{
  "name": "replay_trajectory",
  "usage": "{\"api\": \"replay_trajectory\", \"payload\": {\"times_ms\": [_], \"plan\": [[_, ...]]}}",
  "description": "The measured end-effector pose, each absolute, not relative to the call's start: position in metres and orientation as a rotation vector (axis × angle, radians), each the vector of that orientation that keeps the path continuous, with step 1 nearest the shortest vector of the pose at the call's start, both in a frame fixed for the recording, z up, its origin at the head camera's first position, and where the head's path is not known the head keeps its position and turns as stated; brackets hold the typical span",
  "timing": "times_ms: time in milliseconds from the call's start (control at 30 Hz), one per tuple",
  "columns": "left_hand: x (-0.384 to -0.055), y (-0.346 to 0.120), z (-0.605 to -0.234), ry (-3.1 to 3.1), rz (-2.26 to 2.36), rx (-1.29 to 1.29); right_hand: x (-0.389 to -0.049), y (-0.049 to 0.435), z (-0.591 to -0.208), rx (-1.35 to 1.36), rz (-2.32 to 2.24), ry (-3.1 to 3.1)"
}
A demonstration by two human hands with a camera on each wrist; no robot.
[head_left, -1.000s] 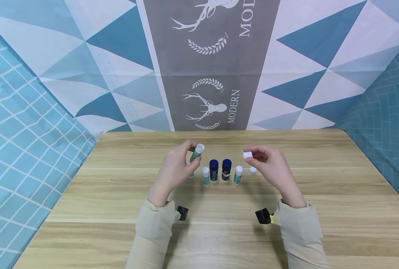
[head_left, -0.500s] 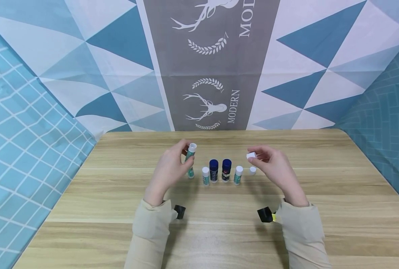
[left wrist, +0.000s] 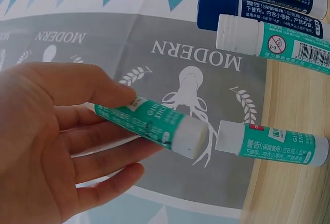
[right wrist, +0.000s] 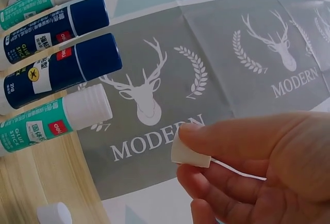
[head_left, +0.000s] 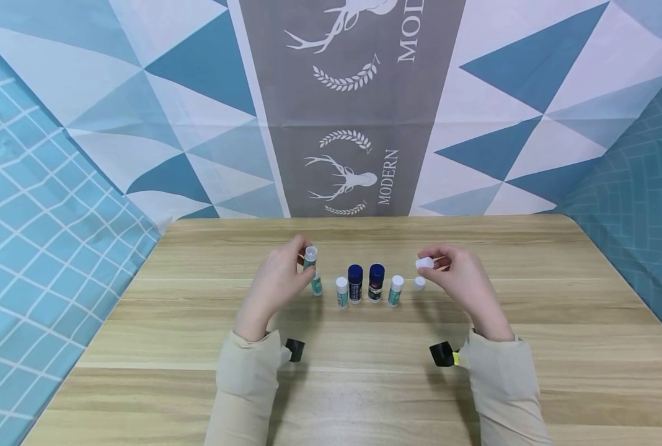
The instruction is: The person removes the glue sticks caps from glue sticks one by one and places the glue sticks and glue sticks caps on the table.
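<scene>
Toward the far edge of the tabletop [head_left: 169, 334], the left hand [head_left: 278, 272] pinches a glue stick [left wrist: 154, 125] and the right hand [head_left: 458, 274] a cap [right wrist: 190, 152], so I'd keep both grips light and straighten the leaning stick before its base lands.

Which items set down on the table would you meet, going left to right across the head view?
Green glue stick, second green glue stick, navy glue stick, second navy glue stick, third green glue stick, white cap.
</scene>
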State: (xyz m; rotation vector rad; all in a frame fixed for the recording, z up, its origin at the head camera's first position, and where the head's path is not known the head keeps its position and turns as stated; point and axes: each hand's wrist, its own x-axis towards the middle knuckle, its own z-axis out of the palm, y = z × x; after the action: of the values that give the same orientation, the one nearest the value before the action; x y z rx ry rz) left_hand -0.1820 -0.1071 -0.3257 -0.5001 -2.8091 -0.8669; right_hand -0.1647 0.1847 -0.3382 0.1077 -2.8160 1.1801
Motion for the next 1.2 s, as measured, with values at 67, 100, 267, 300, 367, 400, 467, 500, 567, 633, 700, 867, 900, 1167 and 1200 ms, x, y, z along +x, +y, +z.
{"api": "replay_trajectory", "payload": {"times_ms": [67,100,267,300,367,400,467,500,567,633,700,867,900,1167,1200], "plan": [[-0.182,-0.108,-0.326,-2.819,-0.853,-0.493,-0.165,0.185,-0.339,0.108,1.168,-2.818],[-0.182,-0.108,-0.326,-2.825,-0.845,-0.487,-0.166,0.186,-0.340,0.112,1.164,-2.819],[-0.182,-0.111,-0.327,-2.868,-0.800,-0.476,-0.165,0.187,-0.340,0.132,1.142,-2.835],[-0.183,-0.112,-0.328,-2.880,-0.790,-0.472,-0.165,0.187,-0.339,0.133,1.141,-2.840],[-0.183,-0.113,-0.329,-2.904,-0.768,-0.464,-0.165,0.188,-0.340,0.130,1.143,-2.849],[-0.183,-0.114,-0.329,-2.914,-0.758,-0.459,-0.165,0.188,-0.340,0.129,1.146,-2.852],[-0.183,-0.115,-0.330,-2.940,-0.750,-0.437,-0.166,0.189,-0.341,0.132,1.156,-2.853],[-0.183,-0.115,-0.331,-2.955,-0.748,-0.424,-0.166,0.190,-0.341,0.130,1.161,-2.855],[-0.184,-0.116,-0.332,-2.984,-0.750,-0.391,-0.166,0.191,-0.342,0.129,1.165,-2.861],[-0.185,-0.117,-0.334,-3.017,-0.747,-0.360,-0.167,0.191,-0.342,0.125,1.165,-2.874],[-0.186,-0.118,-0.335,-3.045,-0.730,-0.345,-0.167,0.191,-0.342,0.115,1.156,-2.895],[-0.188,-0.119,-0.339,-3.086,-0.682,-0.379,-0.168,0.192,-0.341,0.117,1.135,-2.919],[-0.188,-0.119,-0.339,-3.089,-0.681,-0.387,-0.168,0.192,-0.341,0.116,1.134,-2.919],[-0.189,-0.118,-0.343,-3.145,-0.710,-0.359,-0.168,0.194,-0.343,0.057,1.113,-2.947],[-0.190,-0.118,-0.343,-3.159,-0.715,-0.348,-0.168,0.194,-0.344,0.054,1.099,-2.951]]}}
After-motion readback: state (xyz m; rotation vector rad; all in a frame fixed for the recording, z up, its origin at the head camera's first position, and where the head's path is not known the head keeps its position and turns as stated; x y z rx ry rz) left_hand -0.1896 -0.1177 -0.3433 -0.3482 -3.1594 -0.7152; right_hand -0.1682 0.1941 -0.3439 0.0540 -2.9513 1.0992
